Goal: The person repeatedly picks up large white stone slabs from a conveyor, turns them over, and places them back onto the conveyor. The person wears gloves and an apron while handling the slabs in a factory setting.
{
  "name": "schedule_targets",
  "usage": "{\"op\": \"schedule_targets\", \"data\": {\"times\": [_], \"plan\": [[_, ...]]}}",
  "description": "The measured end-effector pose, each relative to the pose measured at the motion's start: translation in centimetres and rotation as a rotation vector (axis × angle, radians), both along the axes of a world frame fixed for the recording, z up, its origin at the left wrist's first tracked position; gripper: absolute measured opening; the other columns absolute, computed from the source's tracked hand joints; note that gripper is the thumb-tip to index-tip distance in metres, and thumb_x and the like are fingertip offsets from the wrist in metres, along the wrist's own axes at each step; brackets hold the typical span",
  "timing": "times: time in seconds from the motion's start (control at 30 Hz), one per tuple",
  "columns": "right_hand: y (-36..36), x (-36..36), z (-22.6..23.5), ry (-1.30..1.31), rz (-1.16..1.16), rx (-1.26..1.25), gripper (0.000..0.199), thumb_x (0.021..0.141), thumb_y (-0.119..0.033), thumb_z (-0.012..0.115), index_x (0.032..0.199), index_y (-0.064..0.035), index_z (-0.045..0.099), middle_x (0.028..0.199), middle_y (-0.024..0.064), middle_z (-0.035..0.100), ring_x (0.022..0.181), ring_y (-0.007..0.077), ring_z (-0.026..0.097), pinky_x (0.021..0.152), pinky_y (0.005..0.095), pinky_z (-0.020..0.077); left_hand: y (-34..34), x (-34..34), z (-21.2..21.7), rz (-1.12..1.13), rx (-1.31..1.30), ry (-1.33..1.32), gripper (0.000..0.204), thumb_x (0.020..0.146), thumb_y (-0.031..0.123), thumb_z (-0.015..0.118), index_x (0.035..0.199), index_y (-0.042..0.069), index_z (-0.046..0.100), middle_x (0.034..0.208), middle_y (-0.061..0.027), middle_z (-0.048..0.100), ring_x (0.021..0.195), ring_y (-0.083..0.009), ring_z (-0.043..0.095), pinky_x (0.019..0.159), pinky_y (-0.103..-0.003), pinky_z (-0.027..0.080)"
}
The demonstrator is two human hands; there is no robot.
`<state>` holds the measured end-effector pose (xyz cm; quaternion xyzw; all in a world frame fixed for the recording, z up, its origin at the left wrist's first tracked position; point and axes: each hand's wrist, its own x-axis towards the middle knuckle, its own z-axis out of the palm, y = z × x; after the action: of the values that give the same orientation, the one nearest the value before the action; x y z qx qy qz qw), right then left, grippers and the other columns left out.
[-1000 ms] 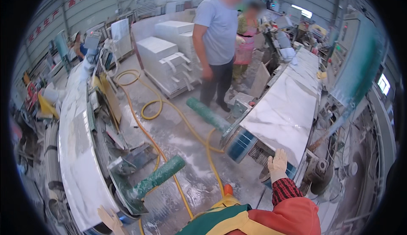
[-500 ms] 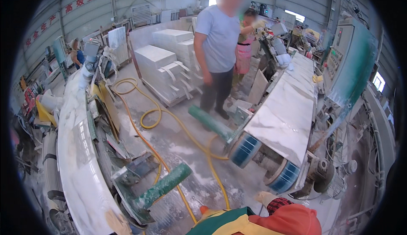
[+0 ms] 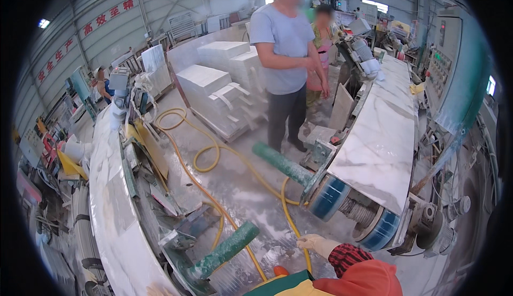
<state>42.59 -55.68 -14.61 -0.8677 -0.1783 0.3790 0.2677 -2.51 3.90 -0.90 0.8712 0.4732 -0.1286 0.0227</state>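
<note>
My right hand [image 3: 316,244], in a pale glove below a red-and-black checked cuff, reaches out leftward at the lower middle. Its fingers are stretched out with nothing seen in them, and it overlaps the yellow hose [image 3: 299,237] in view; touching cannot be told. At the lower edge, blurred fingers of my left hand [image 3: 158,290] lie open beside the near end of the left marble slab [image 3: 120,226]; the rest is cut off. On the right, a white grey-veined slab [image 3: 377,154] rests on a machine bed with blue-banded rollers [image 3: 328,197].
Green cylinders jut out from the left machine [image 3: 224,250] and right machine [image 3: 280,162]. An orange hose [image 3: 206,194] runs along the wet floor. A person in a grey-blue shirt [image 3: 283,50] stands ahead, beside stacked white blocks [image 3: 206,85]. A control cabinet [image 3: 451,66] stands right.
My right hand has moved left and forward, away from the rollers. My left hand has dropped lower in view. The standing person has brought a forearm across the body. The view has shifted.
</note>
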Motion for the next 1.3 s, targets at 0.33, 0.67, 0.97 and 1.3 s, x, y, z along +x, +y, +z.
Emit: {"op": "schedule_targets", "data": {"times": [0.33,0.67,0.97,1.3], "plan": [[-2.3,-12.2,3.2,-0.261,0.534,-0.456,0.037,0.107,-0.028,0.052,0.142,-0.028,0.063,0.123,0.0156,0.072,0.109,0.0336,0.071,0.094,0.043,0.0569,7.3,-2.7,1.3,0.163,0.027,-0.047,0.073,0.111,0.055,0.028,0.167,0.009,0.024,0.172,-0.0249,0.02,0.159,-0.0424,0.016,0.13,-0.05,0.009],[9.3,-18.4,-1.9,-0.091,-0.102,-0.125,0.045,0.097,-0.048,0.064,0.125,-0.0147,0.074,0.119,0.0178,0.075,0.107,0.0311,0.072,0.094,0.0421,0.0549,7.2,-3.2,13.2,0.003,0.003,-0.097,0.068,0.111,0.05,0.029,0.164,0.007,0.032,0.166,-0.0237,0.036,0.154,-0.0408,0.03,0.129,-0.048,0.019],[31.5,-24.1,21.6,-0.4,0.169,0.119,0.046,0.1,-0.039,0.056,0.131,-0.008,0.068,0.121,0.0224,0.071,0.113,0.0423,0.066,0.096,0.0483,0.0532,11.7,-5.9,1.9,-0.109,0.393,-0.55,0.061,0.097,0.032,0.063,0.151,0.005,0.051,0.155,-0.0266,0.049,0.141,-0.0473,0.044,0.12,-0.058,0.03],[53.6,-33.2,12.8,-0.869,0.838,0.913,0.073,0.084,-0.031,0.068,0.144,0.0061,0.048,0.152,0.0284,0.048,0.144,0.0442,0.044,0.123,0.0534,0.0327,12.3,-6.5,1.4,-0.183,0.468,-0.561,0.055,0.101,0.027,0.059,0.15,0.004,0.052,0.152,-0.0282,0.05,0.139,-0.0488,0.045,0.119,-0.059,0.031]]}}
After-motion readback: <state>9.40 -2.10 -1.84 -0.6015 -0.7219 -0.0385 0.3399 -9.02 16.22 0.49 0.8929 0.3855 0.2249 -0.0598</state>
